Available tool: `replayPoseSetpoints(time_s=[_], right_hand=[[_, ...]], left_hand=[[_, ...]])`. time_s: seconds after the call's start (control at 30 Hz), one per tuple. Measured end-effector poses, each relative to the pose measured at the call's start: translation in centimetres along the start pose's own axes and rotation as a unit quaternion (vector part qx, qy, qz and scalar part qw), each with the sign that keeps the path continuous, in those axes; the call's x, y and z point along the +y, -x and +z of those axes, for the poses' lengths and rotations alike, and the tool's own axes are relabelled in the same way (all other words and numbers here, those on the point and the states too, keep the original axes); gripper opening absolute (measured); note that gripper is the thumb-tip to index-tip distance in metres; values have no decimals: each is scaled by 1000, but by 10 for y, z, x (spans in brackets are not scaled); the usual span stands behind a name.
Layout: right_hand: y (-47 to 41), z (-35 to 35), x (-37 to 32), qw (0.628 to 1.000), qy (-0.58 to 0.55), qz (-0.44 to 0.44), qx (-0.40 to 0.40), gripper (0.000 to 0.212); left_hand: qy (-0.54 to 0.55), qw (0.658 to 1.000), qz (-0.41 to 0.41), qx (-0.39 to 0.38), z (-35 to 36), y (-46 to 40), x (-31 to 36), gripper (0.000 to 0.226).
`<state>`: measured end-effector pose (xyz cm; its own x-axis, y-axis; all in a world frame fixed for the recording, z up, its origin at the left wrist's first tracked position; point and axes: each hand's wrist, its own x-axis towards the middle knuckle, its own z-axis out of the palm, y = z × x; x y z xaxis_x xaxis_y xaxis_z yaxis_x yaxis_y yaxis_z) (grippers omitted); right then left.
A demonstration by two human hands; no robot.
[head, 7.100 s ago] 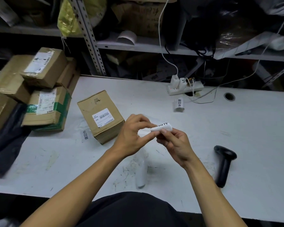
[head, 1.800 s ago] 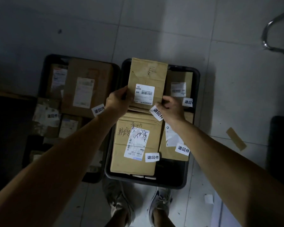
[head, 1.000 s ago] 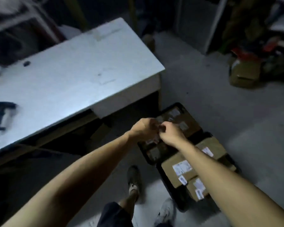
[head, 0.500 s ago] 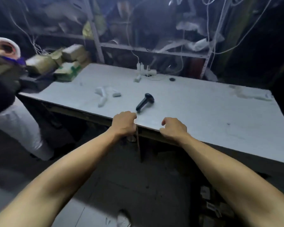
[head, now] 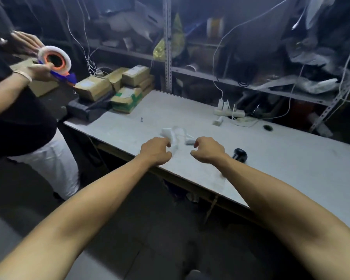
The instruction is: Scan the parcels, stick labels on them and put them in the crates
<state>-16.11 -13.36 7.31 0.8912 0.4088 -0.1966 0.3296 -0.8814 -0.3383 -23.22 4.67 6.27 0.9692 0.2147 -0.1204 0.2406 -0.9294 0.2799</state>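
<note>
Your two arms reach forward over the near edge of the white tabletop. Your left hand hovers with the fingers loosely curled; its fingertips are at or just beside a white label strip that lies on the tabletop, but the blur does not let me tell if they touch it or hold it. Your right hand is also loosely curled and holds nothing, with the thumb and the first finger a little apart. A second small white piece lies between your two hands, near the right fingertips.

The black scanner lies on the tabletop at 3 o'clock from your right hand, partly hidden behind your right wrist.

The parcels, brown cardboard boxes with white labels, are stacked at the far left corner of the tabletop, at about 10 o'clock from your left hand and well apart from it. One of them has green tape.

A white power strip with plugs and cables sits at 1 o'clock, near the back edge, with a round cable hole beside it. Metal shelves full of things stand behind.

At 9 o'clock another person in a black top stands and holds a tape dispenser with a white roll
</note>
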Motion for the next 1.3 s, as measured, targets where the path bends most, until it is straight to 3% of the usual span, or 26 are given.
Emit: replayPoseSetpoints(time_s=[0.57, 0.73, 0.9, 1.13, 1.3], right_hand=[[-319, -32, -67, 1000, -15, 12, 5, 35], [-389, -29, -91, 999, -31, 21, -6, 36], [-454, -18, -121, 997, -49, 50, -23, 37], [-529, -1, -162, 988, -120, 96, -27, 37], [-554, 22, -181, 966, -222, 131, -18, 34]], left_hand=[[17, 999, -6, -34, -66, -322, -129, 41], [28, 999, -11, -18, -80, -402, -178, 45], [7, 997, -71, 34, -104, -488, -239, 45], [43, 981, -179, 64, -129, -584, -312, 105], [142, 974, -175, 33, -124, -618, -345, 120]])
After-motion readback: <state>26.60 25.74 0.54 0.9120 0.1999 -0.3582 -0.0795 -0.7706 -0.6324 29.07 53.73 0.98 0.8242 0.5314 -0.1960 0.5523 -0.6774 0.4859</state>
